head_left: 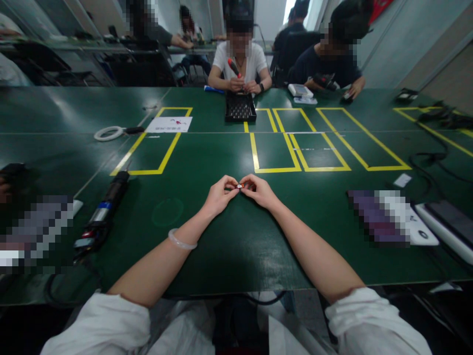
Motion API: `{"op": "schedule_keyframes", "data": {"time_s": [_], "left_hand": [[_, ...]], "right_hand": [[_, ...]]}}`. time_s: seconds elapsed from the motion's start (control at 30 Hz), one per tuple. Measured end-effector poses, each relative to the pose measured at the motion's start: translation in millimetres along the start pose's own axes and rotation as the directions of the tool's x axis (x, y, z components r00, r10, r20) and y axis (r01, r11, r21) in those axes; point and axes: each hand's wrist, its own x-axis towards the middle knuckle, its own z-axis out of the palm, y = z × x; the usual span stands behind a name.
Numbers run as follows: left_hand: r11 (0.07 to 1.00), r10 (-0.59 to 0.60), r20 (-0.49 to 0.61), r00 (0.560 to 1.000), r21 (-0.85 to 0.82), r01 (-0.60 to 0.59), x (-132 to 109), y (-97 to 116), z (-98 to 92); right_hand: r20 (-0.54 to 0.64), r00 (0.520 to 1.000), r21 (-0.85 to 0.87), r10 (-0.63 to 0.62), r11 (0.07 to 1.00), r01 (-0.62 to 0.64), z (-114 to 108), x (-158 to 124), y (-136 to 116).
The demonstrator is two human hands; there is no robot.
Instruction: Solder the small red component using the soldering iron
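My left hand [220, 194] and my right hand [259, 190] meet over the green table [236, 236], just above its surface. Both pinch one tiny metallic part [239, 186] between their fingertips. The part is too small to name. A pale bangle [181, 240] circles my left wrist. An electric screwdriver [105, 209] with a cable lies on the table to the left of my left arm.
Yellow taped rectangles [275, 170] mark the table ahead. A black tray [240, 107] stands in front of a person opposite who holds a red-handled tool [234, 67]. A white tape ring [108, 133] and a paper sheet [170, 124] lie at the far left. Devices and cables [432, 160] sit at the right.
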Motion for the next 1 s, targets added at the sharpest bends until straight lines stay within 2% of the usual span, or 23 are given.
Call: {"op": "schedule_keyframes", "data": {"time_s": [0.23, 0.83, 1.0], "left_hand": [[1.0, -0.004, -0.001, 1.0, -0.009, 0.004, -0.6, 2.8, 0.4], [1.0, 0.005, 0.009, 1.0, 0.014, -0.005, -0.1, -1.2, 0.2], [0.997, -0.009, 0.06, 0.998, 0.083, 0.004, 1.2, -3.5, -1.0]], "right_hand": [[-0.001, 0.998, -0.017, -0.067, 0.998, 0.067, 0.3, -0.3, -0.7], [0.007, 1.0, -0.039, -0.029, 0.999, 0.029, -0.3, -0.8, -0.3], [0.015, 1.0, -0.021, 0.002, 1.0, -0.001, -1.1, -0.7, 0.5]]}}
